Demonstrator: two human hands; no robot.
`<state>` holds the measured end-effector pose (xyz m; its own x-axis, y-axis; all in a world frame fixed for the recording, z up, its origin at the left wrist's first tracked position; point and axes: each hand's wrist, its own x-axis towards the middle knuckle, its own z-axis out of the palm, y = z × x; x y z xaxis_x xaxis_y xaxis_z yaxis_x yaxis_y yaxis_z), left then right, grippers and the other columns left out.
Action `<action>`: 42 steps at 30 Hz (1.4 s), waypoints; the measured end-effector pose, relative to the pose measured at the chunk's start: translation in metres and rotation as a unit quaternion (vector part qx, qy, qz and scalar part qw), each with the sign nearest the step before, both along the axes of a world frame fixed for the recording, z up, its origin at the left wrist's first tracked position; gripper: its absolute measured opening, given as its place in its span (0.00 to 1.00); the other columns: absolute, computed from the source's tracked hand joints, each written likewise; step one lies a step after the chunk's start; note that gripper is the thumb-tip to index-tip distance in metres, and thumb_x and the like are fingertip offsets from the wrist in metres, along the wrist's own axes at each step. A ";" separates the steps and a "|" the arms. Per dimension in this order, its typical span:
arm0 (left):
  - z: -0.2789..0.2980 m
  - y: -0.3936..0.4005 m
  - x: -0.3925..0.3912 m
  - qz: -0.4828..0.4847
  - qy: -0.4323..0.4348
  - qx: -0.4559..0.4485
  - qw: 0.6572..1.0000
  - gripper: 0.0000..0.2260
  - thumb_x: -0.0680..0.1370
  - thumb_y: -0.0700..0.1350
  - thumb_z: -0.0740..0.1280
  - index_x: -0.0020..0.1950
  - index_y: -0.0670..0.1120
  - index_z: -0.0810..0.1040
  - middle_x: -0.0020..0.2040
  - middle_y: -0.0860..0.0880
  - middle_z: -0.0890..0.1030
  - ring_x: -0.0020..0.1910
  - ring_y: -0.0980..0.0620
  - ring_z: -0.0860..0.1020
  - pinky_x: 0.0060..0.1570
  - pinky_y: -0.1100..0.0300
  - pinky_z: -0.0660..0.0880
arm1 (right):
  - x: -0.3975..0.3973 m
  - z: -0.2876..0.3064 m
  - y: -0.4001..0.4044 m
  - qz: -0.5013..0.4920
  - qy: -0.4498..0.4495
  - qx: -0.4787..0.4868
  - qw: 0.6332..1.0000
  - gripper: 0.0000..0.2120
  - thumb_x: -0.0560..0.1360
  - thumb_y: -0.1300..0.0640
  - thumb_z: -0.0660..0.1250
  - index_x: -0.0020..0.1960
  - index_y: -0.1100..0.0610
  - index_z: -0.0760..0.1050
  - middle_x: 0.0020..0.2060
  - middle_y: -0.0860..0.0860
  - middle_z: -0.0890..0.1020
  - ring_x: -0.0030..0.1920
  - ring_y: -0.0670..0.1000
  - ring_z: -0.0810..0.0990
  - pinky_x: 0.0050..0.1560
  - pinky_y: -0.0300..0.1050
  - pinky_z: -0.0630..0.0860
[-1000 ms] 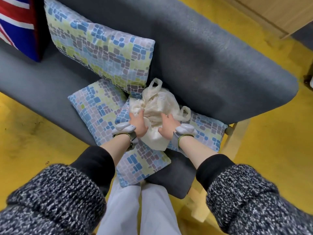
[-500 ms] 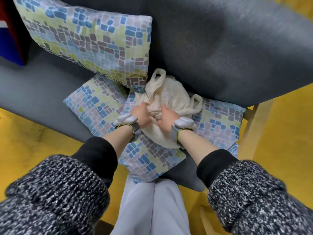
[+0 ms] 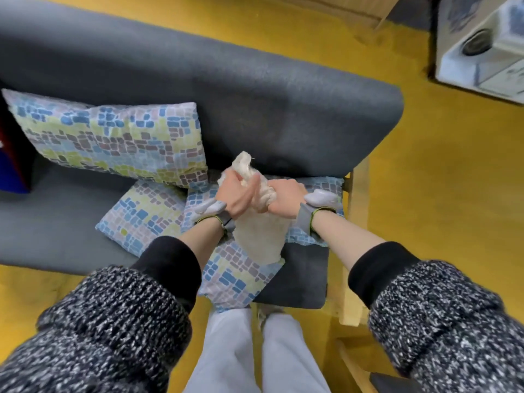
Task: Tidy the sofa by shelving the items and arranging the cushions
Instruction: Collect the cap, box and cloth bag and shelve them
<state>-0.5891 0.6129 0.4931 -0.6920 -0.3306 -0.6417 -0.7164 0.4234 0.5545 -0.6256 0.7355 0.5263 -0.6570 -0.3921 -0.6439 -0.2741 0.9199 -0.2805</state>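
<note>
Item: cream cloth bag (image 3: 259, 236), crumpled, gathered at its upper end between both hands above the right end of the grey sofa (image 3: 255, 89). Left hand (image 3: 236, 194): grip wraps the upper part of the bunched fabric, fingers laid across it, with a tuft of cloth standing out above the knuckles. Right hand (image 3: 283, 201): grip closed round the same bunch from the right, fingers curled into the folds; the two hands touch. The bag's lower body hangs below the hands and lies against a patterned cushion (image 3: 235, 276) flat on the seat (mosaic print in blue, green and grey-brown). A second flat cushion (image 3: 144, 214) lies just left, partly under a third cushion (image 3: 113, 137) propped against the backrest. Both wrists carry grey bands with pale modules. Sleeves: speckled black-and-white knit over black cuffs. Floor (image 3: 439, 180): yellow. Upper right: a pale box-like unit (image 3: 482, 49), blurred. Labels, brands, writing: none legible on any item.
</note>
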 end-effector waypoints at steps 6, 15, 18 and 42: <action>0.038 0.035 -0.024 -0.022 -0.083 0.010 0.996 0.26 0.77 0.58 0.61 0.58 0.36 0.78 0.58 0.38 0.80 0.56 0.39 0.78 0.57 0.53 0.71 | 0.005 0.043 0.033 0.063 0.018 -0.032 0.997 0.11 0.70 0.57 0.63 0.53 0.52 0.73 0.51 0.53 0.82 0.52 0.60 0.79 0.42 0.45 0.67; 0.077 0.160 -0.032 0.180 0.108 0.118 0.970 0.17 0.83 0.47 0.50 0.43 0.39 0.70 0.36 0.41 0.78 0.34 0.43 0.77 0.50 0.50 0.77 | 0.012 0.072 0.161 0.069 0.058 -0.030 0.995 0.11 0.74 0.54 0.62 0.54 0.58 0.71 0.53 0.59 0.80 0.54 0.63 0.78 0.42 0.47 0.67; 0.087 0.222 -0.029 0.201 0.137 0.104 0.964 0.16 0.83 0.46 0.50 0.44 0.39 0.71 0.44 0.32 0.79 0.43 0.36 0.79 0.51 0.47 0.77 | 0.019 0.077 0.226 0.066 0.083 -0.011 0.994 0.11 0.76 0.55 0.61 0.54 0.58 0.65 0.51 0.61 0.80 0.50 0.64 0.79 0.36 0.48 0.65; 0.188 0.477 -0.120 0.021 0.253 0.061 0.965 0.16 0.83 0.46 0.51 0.37 0.44 0.65 0.39 0.39 0.72 0.43 0.41 0.73 0.47 0.46 0.73 | -0.066 0.186 0.532 -0.039 0.134 0.138 0.981 0.14 0.82 0.55 0.55 0.63 0.59 0.72 0.61 0.61 0.77 0.61 0.61 0.76 0.55 0.49 0.72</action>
